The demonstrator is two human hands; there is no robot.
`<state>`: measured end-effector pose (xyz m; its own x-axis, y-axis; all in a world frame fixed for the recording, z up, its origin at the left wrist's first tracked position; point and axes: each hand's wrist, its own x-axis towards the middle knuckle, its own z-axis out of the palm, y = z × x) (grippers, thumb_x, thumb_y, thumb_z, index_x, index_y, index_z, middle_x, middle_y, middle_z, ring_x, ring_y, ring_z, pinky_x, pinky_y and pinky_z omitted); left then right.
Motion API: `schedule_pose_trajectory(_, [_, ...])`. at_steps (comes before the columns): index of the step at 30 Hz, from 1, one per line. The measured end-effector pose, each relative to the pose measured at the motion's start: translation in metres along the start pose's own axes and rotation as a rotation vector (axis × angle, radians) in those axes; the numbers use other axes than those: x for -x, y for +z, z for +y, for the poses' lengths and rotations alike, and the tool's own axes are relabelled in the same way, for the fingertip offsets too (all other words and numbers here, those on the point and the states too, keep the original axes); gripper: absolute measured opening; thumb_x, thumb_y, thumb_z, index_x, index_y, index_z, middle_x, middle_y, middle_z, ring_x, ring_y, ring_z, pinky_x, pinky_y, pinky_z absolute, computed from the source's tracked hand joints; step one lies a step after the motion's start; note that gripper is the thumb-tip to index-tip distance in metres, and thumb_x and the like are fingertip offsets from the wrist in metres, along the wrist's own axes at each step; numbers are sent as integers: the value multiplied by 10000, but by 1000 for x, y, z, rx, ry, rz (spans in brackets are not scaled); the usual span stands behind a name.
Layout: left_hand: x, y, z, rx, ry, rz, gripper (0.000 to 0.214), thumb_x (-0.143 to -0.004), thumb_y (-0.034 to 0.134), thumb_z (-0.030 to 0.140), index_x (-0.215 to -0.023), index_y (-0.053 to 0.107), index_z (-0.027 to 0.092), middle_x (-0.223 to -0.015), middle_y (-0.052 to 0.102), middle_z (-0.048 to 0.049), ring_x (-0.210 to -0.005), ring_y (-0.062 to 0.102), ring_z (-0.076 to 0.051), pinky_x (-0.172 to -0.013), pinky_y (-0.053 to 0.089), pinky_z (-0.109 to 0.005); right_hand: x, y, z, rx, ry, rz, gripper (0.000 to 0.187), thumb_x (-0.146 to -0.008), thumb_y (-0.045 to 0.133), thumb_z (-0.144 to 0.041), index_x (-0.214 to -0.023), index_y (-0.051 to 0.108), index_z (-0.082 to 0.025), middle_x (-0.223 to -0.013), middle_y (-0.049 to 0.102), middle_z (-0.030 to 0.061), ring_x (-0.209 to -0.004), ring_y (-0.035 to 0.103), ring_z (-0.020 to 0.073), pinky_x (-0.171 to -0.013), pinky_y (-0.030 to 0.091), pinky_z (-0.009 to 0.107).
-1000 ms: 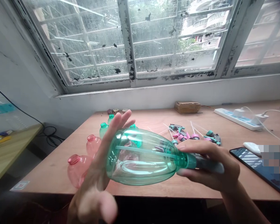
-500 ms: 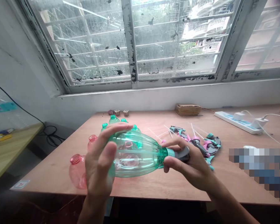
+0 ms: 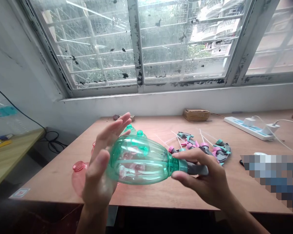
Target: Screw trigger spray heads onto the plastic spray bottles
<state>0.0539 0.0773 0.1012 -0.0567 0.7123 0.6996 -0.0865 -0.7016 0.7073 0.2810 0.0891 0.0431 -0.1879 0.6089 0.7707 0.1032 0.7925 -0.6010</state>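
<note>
A clear green spray bottle (image 3: 141,162) lies sideways in the air between my hands, its neck to the right. My left hand (image 3: 100,169) is open, its palm against the bottle's base and its fingers stretched up and apart. At the neck, the thumb and fingers of my right hand (image 3: 202,172) are closed around the teal collar of a grey trigger sprayer (image 3: 196,169). The sprayer sits on the bottle's mouth; how tightly, I cannot tell. Behind my left hand stand a red bottle (image 3: 79,178) and green bottles (image 3: 140,134), partly hidden.
Several loose trigger sprayers (image 3: 219,151) with thin tubes lie on the wooden table (image 3: 161,198) to the right. A cardboard box (image 3: 196,114) and a power strip (image 3: 250,127) with plugged-in chargers lie further back. Small blocks (image 3: 116,117) sit by the wall.
My left hand's fingers have straightened off the bottle's side, leaving the palm at its base. The bottle's base has shifted slightly left. My right hand has moved slightly right and down, still gripping the sprayer.
</note>
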Motion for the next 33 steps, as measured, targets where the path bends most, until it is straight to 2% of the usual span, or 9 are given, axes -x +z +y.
schedule_pose_trajectory(3, [-5,-2,-1,66,-218,-25,440,-1000,438,503,-1263,688,253,-1484,607,-86,-1434,482,-380,-1129,456,-560,0,-5,0,235,-348,-61,361,-870,842,-252,-1179,659,-215,-949,809,78,-846,786,240,-789,618,349])
schedule_pose_trajectory(6, [-6,-2,-1,101,-388,-111,517,-974,425,577,-1254,700,240,-1497,593,-108,-1412,497,-413,-1074,497,-575,0,-10,-3,282,-376,-87,378,-879,831,-238,-1209,652,-201,-984,811,99,-911,786,261,-832,612,364])
schedule_pose_trajectory(9, [-1,3,-2,65,-287,-95,485,-954,467,573,-1203,715,239,-1464,611,-112,-1395,503,-411,-1090,476,-568,-1,-12,-7,147,-105,-54,359,-863,849,-291,-1174,671,-264,-932,806,32,-820,775,212,-741,610,301])
schedule_pose_trajectory(13, [9,5,-2,-75,72,-130,441,-964,515,542,-1245,685,248,-1443,594,-107,-1386,477,-407,-1103,446,-576,-7,-15,-5,-408,444,-172,222,-931,771,-383,-1086,663,-266,-799,763,-24,-588,717,122,-579,563,223])
schedule_pose_trajectory(17, [16,-1,3,-177,199,-243,419,-977,523,531,-1294,649,287,-1454,558,-78,-1354,483,-386,-1104,440,-565,-11,-18,1,-647,571,-290,264,-933,762,-417,-1080,645,-231,-765,755,-12,-592,720,126,-564,549,215])
schedule_pose_trajectory(21, [12,-4,6,-131,116,-254,415,-967,543,529,-1297,659,306,-1530,509,-59,-1444,396,-406,-1152,394,-581,-4,-17,-1,-322,357,-155,231,-927,777,-366,-1094,665,-253,-788,766,-16,-548,707,126,-529,538,218])
schedule_pose_trajectory(24, [6,-1,4,-46,-54,-203,466,-977,490,581,-1300,679,304,-1554,511,-54,-1464,390,-413,-1164,385,-576,2,-16,-4,131,-97,2,334,-852,852,-324,-1128,682,-242,-860,803,21,-664,763,193,-612,606,274])
schedule_pose_trajectory(27, [0,2,4,82,-295,-142,594,-988,357,671,-1299,688,289,-1530,560,-68,-1414,464,-411,-1088,464,-552,3,-15,-7,375,-454,-30,451,-838,862,-261,-1227,650,-181,-943,832,73,-850,801,256,-819,649,352])
schedule_pose_trajectory(33, [-7,-1,-1,113,-559,-113,486,-979,465,552,-1231,726,229,-1380,685,-92,-1274,589,-373,-1007,503,-454,-1,-7,-6,432,-556,-47,307,-1013,650,-348,-1240,632,-142,-850,824,91,-753,797,238,-724,654,363])
